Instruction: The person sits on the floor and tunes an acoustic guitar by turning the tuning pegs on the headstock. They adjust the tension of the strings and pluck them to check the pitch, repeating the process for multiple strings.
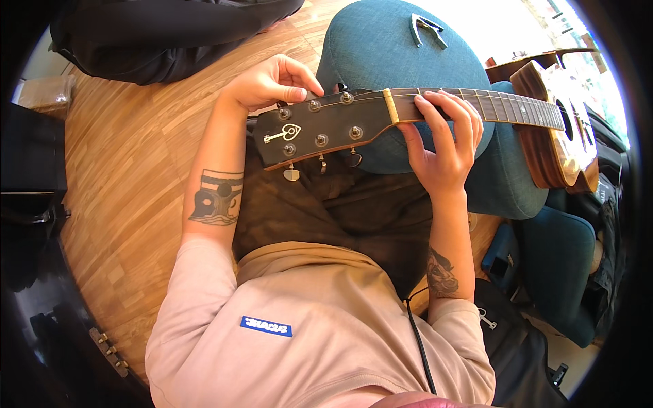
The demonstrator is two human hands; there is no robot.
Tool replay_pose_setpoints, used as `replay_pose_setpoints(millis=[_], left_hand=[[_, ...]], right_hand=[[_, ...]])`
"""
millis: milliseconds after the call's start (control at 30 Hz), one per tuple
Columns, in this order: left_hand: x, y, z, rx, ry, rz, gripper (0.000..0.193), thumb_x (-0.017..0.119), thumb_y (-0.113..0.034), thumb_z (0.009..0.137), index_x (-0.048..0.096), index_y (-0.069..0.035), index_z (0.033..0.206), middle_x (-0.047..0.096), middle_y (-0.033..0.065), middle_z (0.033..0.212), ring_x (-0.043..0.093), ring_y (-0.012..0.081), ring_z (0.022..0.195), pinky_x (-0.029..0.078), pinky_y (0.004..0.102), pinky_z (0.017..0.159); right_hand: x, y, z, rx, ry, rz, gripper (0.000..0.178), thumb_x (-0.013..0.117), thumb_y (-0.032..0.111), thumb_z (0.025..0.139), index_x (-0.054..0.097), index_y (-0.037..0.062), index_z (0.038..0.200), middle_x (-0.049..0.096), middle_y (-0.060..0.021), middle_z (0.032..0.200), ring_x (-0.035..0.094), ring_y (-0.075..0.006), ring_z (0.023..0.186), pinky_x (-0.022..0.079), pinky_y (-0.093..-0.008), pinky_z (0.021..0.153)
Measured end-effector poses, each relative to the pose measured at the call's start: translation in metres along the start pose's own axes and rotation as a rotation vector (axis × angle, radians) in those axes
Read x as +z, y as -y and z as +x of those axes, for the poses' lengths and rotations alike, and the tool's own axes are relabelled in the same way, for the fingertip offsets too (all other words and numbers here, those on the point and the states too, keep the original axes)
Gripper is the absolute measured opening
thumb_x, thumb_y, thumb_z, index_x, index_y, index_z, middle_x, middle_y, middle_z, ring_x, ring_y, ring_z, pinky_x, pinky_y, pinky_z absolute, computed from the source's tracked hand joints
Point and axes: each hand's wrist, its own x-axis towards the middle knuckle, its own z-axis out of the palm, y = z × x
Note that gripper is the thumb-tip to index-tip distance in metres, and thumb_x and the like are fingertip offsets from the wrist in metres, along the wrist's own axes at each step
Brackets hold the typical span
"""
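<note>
An acoustic guitar (503, 107) lies across a teal stool, its dark headstock (306, 132) toward my left and its body on the right. My left hand (272, 83) is at the headstock's far edge, thumb and forefinger closed around the middle tuning peg, which they mostly cover. A thin string (367, 97) runs from a far-side post to the pale nut (390, 106). Just past the nut, my right hand (445, 132) wraps the neck, fingertips on the fretboard's far side and thumb along the near edge. Near-side tuning pegs (291, 175) show below the headstock.
A silver capo-like clamp (428, 30) rests on the teal stool (371, 44). Another teal seat (558, 251) stands at right. A black bag (503, 333) lies by my right elbow. Dark fabric (163, 41) is at the far left, and black cases (30, 217) line the left side.
</note>
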Motion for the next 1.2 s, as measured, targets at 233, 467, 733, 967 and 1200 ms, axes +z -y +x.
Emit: replay_pose_setpoints(millis=[233,467,733,967,1200], left_hand=[[-0.005,0.005,0.007,-0.068,0.047,0.110,0.029,0.079,-0.029,0.085,0.070,-0.002,0.089,0.064,-0.0022,0.074,0.058,0.0045,0.069,0.043,0.0191,0.060],[0.029,-0.024,-0.009,0.185,-0.254,0.297,0.017,0.075,-0.014,0.087,0.070,0.001,0.088,0.067,0.0052,0.084,0.061,0.0105,0.080,0.049,0.0232,0.071],[0.051,-0.041,-0.029,0.226,-0.282,0.381,0.010,0.073,0.004,0.080,0.075,0.004,0.089,0.069,0.0126,0.093,0.064,0.0175,0.089,0.051,0.0266,0.077],[0.048,-0.028,-0.026,0.242,-0.293,0.284,0.011,0.070,0.007,0.078,0.075,0.004,0.088,0.068,0.0125,0.091,0.062,0.0172,0.086,0.049,0.0265,0.074],[0.050,-0.022,-0.024,0.301,-0.319,0.285,0.012,0.071,0.010,0.074,0.075,0.003,0.083,0.068,0.0130,0.086,0.064,0.0181,0.083,0.050,0.0282,0.073]], right_hand=[[-0.002,-0.001,-0.001,0.001,0.001,-0.007,0.033,0.080,0.023,0.077,0.071,0.0105,0.106,0.066,-0.0035,0.107,0.063,-0.0243,0.103,0.045,-0.0407,0.094],[-0.001,-0.002,-0.001,0.033,-0.005,-0.007,0.033,0.081,0.022,0.076,0.071,0.0117,0.106,0.065,-0.0051,0.112,0.061,-0.0267,0.106,0.046,-0.0409,0.094],[0.000,-0.003,-0.002,0.020,-0.012,-0.004,0.033,0.081,0.023,0.075,0.072,0.0119,0.105,0.065,-0.0048,0.111,0.062,-0.0259,0.105,0.046,-0.0401,0.093],[-0.001,-0.003,0.000,0.009,-0.011,0.000,0.032,0.080,0.023,0.077,0.071,0.0115,0.105,0.066,-0.0039,0.110,0.063,-0.0247,0.104,0.046,-0.0396,0.093],[-0.001,-0.002,0.001,-0.003,0.004,-0.018,0.028,0.076,0.026,0.081,0.072,0.0123,0.105,0.067,-0.0034,0.108,0.064,-0.0237,0.103,0.044,-0.0386,0.093]])
